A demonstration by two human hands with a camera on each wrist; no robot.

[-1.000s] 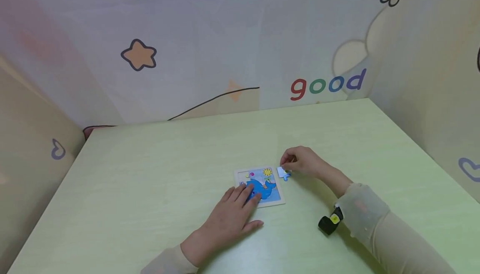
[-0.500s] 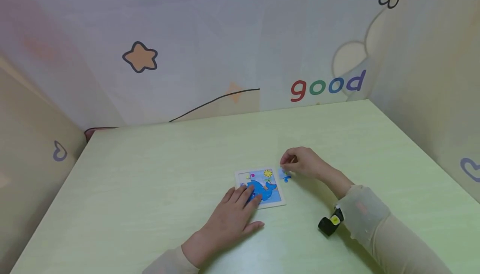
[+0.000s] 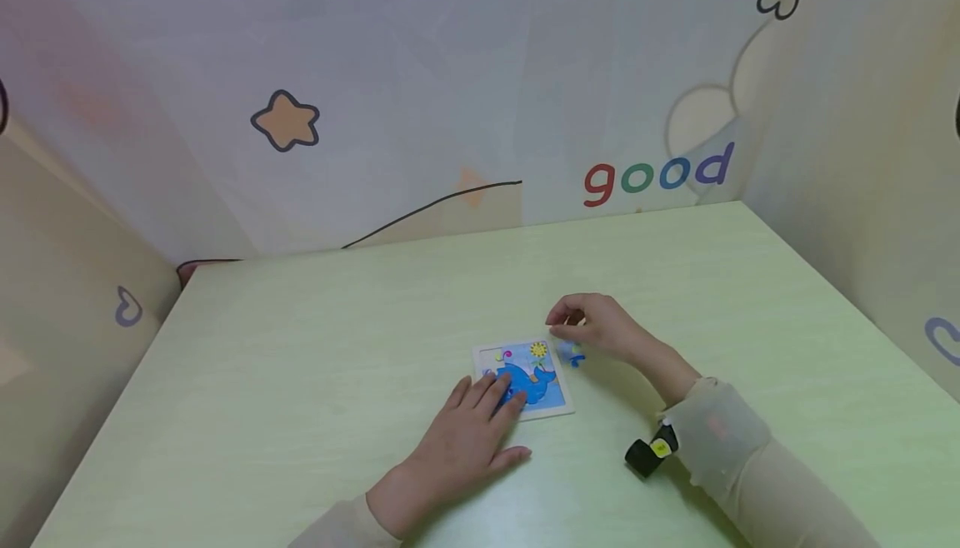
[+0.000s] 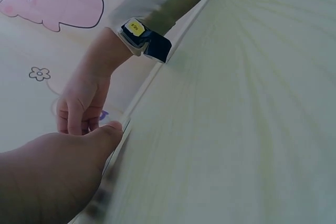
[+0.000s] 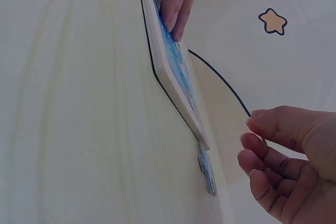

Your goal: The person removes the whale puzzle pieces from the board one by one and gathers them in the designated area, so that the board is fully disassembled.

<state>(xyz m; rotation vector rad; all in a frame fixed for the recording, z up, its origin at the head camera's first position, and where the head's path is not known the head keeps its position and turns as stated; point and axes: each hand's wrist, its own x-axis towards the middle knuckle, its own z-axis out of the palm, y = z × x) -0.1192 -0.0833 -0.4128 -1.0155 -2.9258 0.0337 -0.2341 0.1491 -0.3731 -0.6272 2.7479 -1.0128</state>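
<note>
A small framed jigsaw puzzle [image 3: 551, 398] with a blue whale and a yellow sun lies on the table; its upper left corner shows a pale bare patch. My left hand [image 3: 468, 431] rests on the puzzle's lower left part with straight fingers, covering some of the picture. Just right of the frame lies a loose blue puzzle piece [image 3: 574, 356], also visible as a thin puzzle piece [image 5: 207, 169] in the right wrist view. Above that piece hovers my right hand [image 3: 596, 323]. In the right wrist view, the right hand's [image 5: 294, 156] thumb and fingers are loosely bent and apart, with nothing between them.
The pale green table [image 3: 300, 348] extends around the puzzle on all sides. Printed fabric walls [image 3: 420, 98] stand behind and at both sides. A black wrist camera [image 3: 649, 453] hangs under the right sleeve, close to the tabletop.
My right hand has come off the loose puzzle piece and shifted slightly left, toward the frame's upper right corner. The piece stays on the table. My left hand keeps its place on the puzzle.
</note>
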